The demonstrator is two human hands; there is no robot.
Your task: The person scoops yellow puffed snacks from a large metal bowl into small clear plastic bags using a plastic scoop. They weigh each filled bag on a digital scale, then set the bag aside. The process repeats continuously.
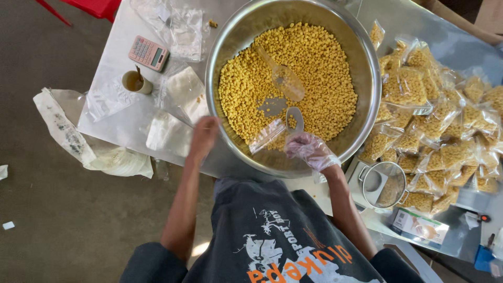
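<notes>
Leaning over a wide steel bowl (367,105) heaped with yellow snack pellets (314,57), the person is working with 2 hands. The right hand (310,150), in a thin clear glove, is closing around the handle of a small scoop (294,119) at the near side of the bowl. A small clear bag (266,136) is lying just beside it on the pellets; whether the fingers are also pinching it is unclear. The left hand (203,137) is blurred at the bowl's near rim, its grip impossible to read. A second clear scoop (283,76) is resting mid-bowl. Pellets could be spilling past the bag's limp mouth if it is sagging while the scoop is tipping.
</notes>
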